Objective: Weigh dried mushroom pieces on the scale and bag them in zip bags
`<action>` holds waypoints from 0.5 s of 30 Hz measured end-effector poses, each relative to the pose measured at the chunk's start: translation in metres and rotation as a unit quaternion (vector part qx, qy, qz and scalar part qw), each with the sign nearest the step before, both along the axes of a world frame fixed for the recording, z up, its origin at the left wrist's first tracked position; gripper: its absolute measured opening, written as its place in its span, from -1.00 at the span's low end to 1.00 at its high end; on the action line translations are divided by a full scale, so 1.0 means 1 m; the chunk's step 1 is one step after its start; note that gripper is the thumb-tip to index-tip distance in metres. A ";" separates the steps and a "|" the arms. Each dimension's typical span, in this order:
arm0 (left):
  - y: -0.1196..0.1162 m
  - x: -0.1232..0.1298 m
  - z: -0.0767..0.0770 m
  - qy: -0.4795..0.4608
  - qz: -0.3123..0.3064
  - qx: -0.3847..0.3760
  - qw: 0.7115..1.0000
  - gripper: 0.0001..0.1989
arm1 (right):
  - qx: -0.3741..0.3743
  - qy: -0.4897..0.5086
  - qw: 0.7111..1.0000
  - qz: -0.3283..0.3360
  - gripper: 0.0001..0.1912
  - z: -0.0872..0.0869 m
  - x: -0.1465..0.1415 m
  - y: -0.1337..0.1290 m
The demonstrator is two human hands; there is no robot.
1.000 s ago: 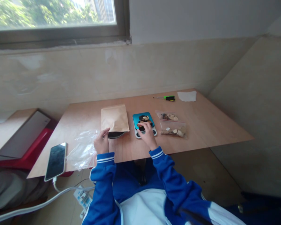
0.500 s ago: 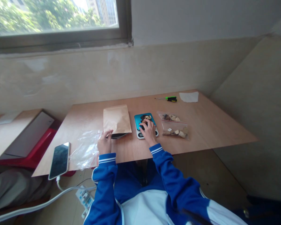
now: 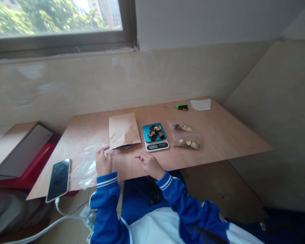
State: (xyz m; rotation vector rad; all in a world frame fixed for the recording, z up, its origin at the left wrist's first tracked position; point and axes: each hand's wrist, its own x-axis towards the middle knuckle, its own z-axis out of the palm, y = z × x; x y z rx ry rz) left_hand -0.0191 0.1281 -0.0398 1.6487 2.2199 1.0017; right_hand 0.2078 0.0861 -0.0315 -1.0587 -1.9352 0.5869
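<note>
A small kitchen scale (image 3: 157,146) with a blue plate bears several brown and cream dried pieces (image 3: 156,132). My right hand (image 3: 150,164) is just in front of it, fingers partly spread, holding nothing. To the scale's left lies a brown paper bag (image 3: 124,130), its dark mouth slightly open toward me. My left hand (image 3: 104,162) is beside the bag's near left corner, over the edge of the clear plastic bags (image 3: 85,169); its fingers are apart. Right of the scale lie two zip bags of dried pieces, a smaller one (image 3: 182,127) behind a larger one (image 3: 188,141).
A phone (image 3: 58,179) with a white cable lies at the table's left front edge. Toward the back are a green-and-black screwdriver (image 3: 182,107) and a white paper (image 3: 201,104). A red stool (image 3: 38,166) stands left, beside another table (image 3: 12,145).
My right hand has left the pieces on the scale and come back toward me. My left hand has let go of the paper bag and moved left. The view has shifted slightly.
</note>
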 end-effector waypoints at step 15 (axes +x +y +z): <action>-0.028 -0.041 -0.008 -0.022 0.059 -0.149 0.987 -0.89 | -0.069 0.005 0.997 0.037 -0.83 0.003 -0.009 -0.011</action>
